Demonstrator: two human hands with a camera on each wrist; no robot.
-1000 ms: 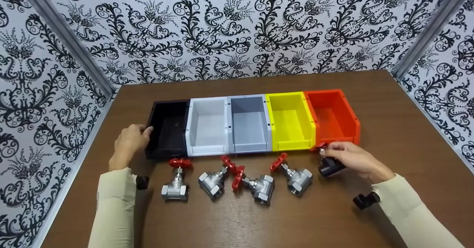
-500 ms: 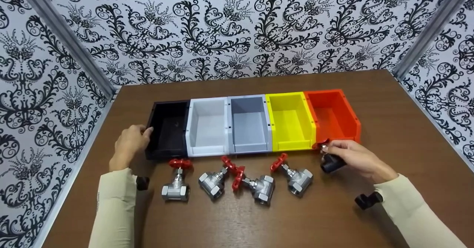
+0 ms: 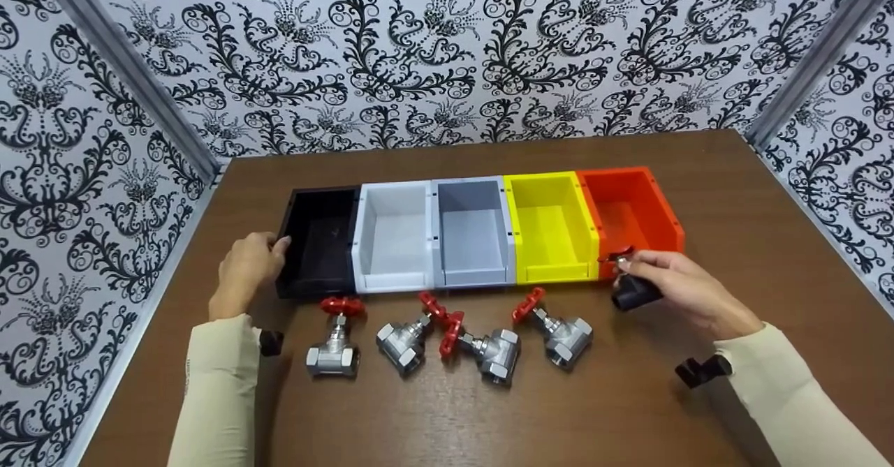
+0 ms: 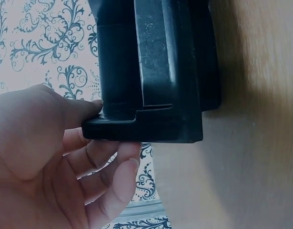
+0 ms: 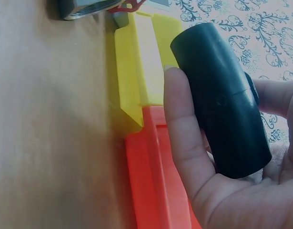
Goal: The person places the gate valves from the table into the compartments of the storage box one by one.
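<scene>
The right hand [image 3: 688,291] holds the black valve [image 3: 637,292] before the orange bin [image 3: 649,209], its body's long axis running 8 to 2 o'clock in the head view, its red handwheel [image 3: 618,252] toward 11. At 9 o'clock, the left hand [image 3: 248,266] pinches the black bin's wall [image 3: 318,289]; 4 steel valves [image 3: 497,352] lie between.

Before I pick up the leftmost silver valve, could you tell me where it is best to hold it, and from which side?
Probably the narrow neck of the leftmost silver valve, from above, pinched left and right. It lies pointing towards the black bin, with both sides of the neck free; the wider red handwheel and crosswise body should limit slipping.
</scene>
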